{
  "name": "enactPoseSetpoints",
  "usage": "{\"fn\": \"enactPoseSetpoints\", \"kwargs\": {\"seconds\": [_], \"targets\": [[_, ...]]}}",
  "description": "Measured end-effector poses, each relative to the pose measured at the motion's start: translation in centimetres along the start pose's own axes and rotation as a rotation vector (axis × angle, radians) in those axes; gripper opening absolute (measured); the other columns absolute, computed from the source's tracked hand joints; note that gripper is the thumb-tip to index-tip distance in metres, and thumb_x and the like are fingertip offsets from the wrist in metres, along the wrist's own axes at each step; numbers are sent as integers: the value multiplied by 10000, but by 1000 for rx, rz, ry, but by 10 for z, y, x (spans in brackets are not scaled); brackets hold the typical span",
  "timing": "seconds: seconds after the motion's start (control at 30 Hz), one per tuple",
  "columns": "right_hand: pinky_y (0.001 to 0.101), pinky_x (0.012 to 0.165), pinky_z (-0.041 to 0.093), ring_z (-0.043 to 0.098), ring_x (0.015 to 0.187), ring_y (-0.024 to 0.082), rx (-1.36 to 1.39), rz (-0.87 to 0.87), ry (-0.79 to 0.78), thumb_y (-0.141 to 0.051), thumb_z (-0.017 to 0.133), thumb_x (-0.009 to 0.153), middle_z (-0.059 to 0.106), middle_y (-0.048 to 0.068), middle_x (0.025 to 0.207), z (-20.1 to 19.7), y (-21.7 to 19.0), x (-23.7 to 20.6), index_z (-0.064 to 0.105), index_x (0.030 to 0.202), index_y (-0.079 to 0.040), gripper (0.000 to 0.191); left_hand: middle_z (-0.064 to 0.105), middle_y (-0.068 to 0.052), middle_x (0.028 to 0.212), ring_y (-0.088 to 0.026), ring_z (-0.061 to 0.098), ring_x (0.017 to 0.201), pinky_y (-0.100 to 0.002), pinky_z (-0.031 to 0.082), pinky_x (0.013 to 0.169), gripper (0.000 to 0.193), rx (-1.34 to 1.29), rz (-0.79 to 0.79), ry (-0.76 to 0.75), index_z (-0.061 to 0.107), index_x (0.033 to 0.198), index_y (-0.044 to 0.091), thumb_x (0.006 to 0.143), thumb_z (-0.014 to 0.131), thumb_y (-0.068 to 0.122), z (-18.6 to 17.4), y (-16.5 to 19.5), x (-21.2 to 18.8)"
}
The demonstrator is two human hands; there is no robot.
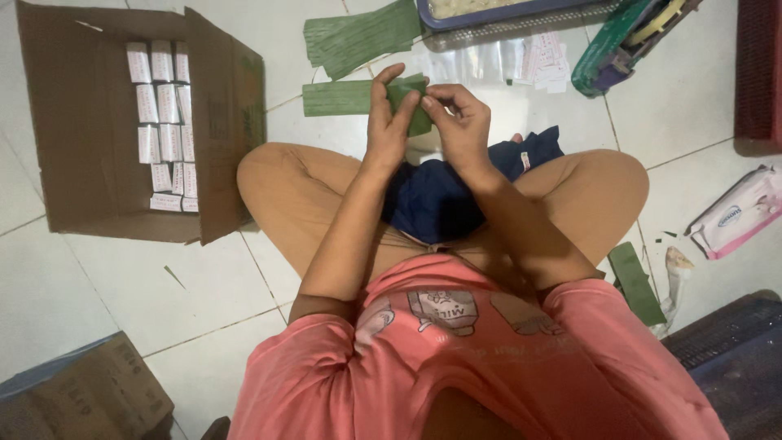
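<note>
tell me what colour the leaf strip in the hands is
Green, with fine lengthwise ribbing. The leaf strip shows best in the head view, pinched by the left hand and right hand.

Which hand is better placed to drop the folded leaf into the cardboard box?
Probably the left hand: it grips the leaf on the side nearer the cardboard box, which lies to the person's left. The right hand would have to cross over.

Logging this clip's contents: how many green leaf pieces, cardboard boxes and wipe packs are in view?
Green leaf pieces: 4 (one in both hands, a stack, a strip, a folded piece)
Cardboard boxes: 2
Wipe packs: 1
Total: 7
</note>
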State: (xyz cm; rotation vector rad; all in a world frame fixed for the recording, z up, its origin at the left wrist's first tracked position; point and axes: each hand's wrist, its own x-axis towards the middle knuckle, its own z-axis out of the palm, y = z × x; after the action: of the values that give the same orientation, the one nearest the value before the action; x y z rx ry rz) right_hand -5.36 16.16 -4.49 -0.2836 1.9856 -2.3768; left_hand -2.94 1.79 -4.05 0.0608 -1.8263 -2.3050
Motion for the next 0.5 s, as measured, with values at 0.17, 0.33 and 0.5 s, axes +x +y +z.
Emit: {"fn": "enactPoseSetpoints", "kwargs": {"seconds": [0.17,0.33,0.5], "targets": [[186,725,489,582,828,39,163,180,2,-25,682,1027,678,10,971,-5,11,1,712,1120,18,106,483,-175,1483,-241,558,1304,-357,467,1139,632,211,110,-61,308,1570,42,1040,651,57,-3,-1,4],[342,883,544,654,1018,250,-217,-189,0,10,743,949,689,93,1120,-4,21,12,717,1123,-7,176,547,-196,1423,-257,592,1300,-365,506,1132,794,45,-89,-141,190,1608,93,997,696,96,-10,-17,13],[430,831,545,660,952,425,-849,-258,-140,-141,784,871,677,245,1110,-15,38,19,745,1102,-14,267,528,-163,1344,-265,581,1187,-380,542,1006,830,119,-149,4,330,1534,51,861,816,31,-36,-53,22]]}}
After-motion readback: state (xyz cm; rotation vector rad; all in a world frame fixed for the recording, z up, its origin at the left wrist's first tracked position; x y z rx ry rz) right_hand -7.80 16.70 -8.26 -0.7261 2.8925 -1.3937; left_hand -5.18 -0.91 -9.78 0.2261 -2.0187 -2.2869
